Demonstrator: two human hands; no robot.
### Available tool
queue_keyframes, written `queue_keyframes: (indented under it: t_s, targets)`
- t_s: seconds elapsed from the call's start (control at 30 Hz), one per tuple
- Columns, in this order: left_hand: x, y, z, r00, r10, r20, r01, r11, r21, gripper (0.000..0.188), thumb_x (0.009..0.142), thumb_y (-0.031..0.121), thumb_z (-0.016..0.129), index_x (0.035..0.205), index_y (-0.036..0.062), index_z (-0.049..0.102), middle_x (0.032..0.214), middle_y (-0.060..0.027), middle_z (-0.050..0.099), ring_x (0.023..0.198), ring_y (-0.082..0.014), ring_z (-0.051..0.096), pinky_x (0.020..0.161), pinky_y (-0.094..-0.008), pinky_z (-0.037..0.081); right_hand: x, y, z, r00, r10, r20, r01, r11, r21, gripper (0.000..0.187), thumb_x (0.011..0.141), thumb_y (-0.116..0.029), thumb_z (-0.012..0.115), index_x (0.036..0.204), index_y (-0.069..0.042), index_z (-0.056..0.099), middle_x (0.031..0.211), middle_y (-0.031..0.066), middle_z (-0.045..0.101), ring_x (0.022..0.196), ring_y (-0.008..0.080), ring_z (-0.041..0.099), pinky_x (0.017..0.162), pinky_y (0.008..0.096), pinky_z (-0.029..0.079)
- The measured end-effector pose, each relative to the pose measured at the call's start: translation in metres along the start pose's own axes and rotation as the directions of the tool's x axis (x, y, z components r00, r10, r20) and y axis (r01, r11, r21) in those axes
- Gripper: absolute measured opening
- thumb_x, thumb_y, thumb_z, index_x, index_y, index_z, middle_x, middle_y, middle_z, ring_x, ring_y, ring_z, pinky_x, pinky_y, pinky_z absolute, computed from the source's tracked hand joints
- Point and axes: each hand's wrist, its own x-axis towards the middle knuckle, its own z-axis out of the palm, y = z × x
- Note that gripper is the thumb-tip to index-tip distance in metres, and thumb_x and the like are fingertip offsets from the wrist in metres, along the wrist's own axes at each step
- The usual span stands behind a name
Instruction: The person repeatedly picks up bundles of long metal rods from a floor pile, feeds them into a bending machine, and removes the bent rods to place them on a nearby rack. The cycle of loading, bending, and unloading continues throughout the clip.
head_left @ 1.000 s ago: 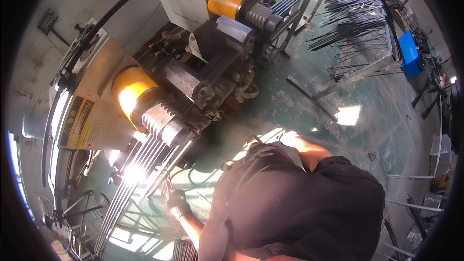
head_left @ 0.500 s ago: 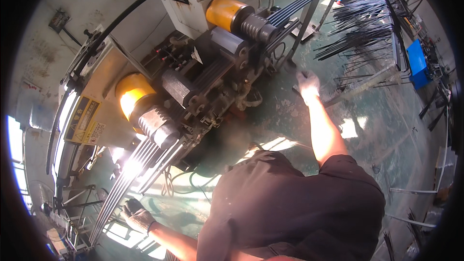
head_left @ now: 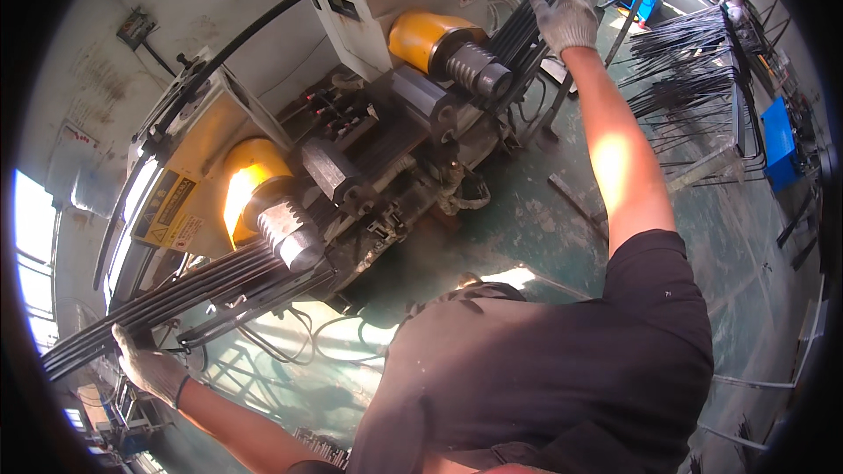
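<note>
Metal rods [head_left: 180,298] are lying from eight o'clock to one. At eight, my left hand [head_left: 151,370] is touching their near edge; cannot tell whether fingers are gripping. Between: ridged rollers [head_left: 285,226]; should be keeping clear. At one, my right hand [head_left: 566,19] is bending its fingers against the rods, grip unclear. Should be steadying both sides evenly.

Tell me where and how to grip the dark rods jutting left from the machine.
Probably best by the outer stretch of the dark rods, left hand reaching under from the person's side: they lie side by side in a long row, open there, while the ribbed roller crowds their inner part.
</note>
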Motion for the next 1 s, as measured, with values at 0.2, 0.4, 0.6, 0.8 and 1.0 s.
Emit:
queue_keyframes:
  t_s: [0.2, 0.4, 0.6, 0.8, 1.0]
  targets:
    - [0.030, 0.051, 0.008, 0.987, 0.107, 0.123, -0.078, 0.973, -0.219, 0.036, 0.106, 0.009, 0.056, 0.140, 0.0093, 0.068, 0.119, -0.0187, 0.073, 0.104, -0.0244, 0.073, 0.092, -0.0330, 0.059, 0.087, -0.015, 0.009, 0.996, 0.089, 0.011, -0.087, 0.990, -0.115, 0.047, 0.094, -0.040, 0.069, 0.129, -0.009, 0.069, 0.124, 0.0169, 0.072, 0.123, 0.0356, 0.064, 0.108, 0.0440, 0.049]
    - [0.034, 0.137, 0.031, 0.854, 0.476, 0.208, -0.505, 0.855, 0.118, 0.035, 0.104, 0.007, 0.055, 0.137, 0.0037, 0.067, 0.127, -0.0115, 0.073, 0.110, -0.0186, 0.072, 0.095, -0.0317, 0.059, 0.142, -0.056, -0.014, 0.998, 0.030, 0.051, -0.030, 1.000, -0.005, 0.047, 0.099, -0.040, 0.059, 0.131, -0.006, 0.066, 0.124, 0.0212, 0.071, 0.121, 0.0384, 0.065, 0.107, 0.0460, 0.048]
    - [0.012, 0.210, 0.064, 0.875, 0.294, 0.384, -0.025, 0.820, -0.571, 0.041, 0.099, 0.014, 0.068, 0.135, -0.0044, 0.064, 0.122, -0.0160, 0.072, 0.106, -0.0227, 0.072, 0.097, -0.0334, 0.057, 0.153, -0.121, -0.030, 0.993, -0.078, 0.094, 0.059, 0.980, 0.192, 0.048, 0.104, -0.039, 0.049, 0.133, -0.003, 0.062, 0.123, 0.0254, 0.070, 0.119, 0.0413, 0.065, 0.106, 0.0480, 0.048]
    - [0.017, 0.223, 0.085, 0.864, 0.332, 0.378, -0.149, 0.887, -0.438, 0.034, 0.098, 0.017, 0.067, 0.124, -0.0046, 0.070, 0.102, -0.0141, 0.077, 0.099, -0.0212, 0.074, 0.094, -0.0335, 0.056, 0.154, -0.152, -0.039, 0.987, -0.119, 0.107, 0.079, 0.944, 0.321, 0.050, 0.110, -0.038, 0.039, 0.135, 0.001, 0.059, 0.123, 0.0297, 0.069, 0.118, 0.0442, 0.065, 0.105, 0.0500, 0.048]
    - [0.010, 0.223, 0.083, 0.780, 0.447, 0.437, -0.268, 0.871, -0.412, 0.034, 0.098, 0.023, 0.066, 0.122, -0.0017, 0.072, 0.101, -0.0123, 0.077, 0.097, -0.0202, 0.074, 0.091, -0.0362, 0.055, 0.143, -0.164, -0.045, 0.979, -0.173, 0.109, 0.160, 0.979, 0.124, 0.042, 0.107, -0.024, 0.041, 0.138, 0.000, 0.057, 0.120, 0.0291, 0.070, 0.113, 0.0437, 0.067, 0.101, 0.0484, 0.052]
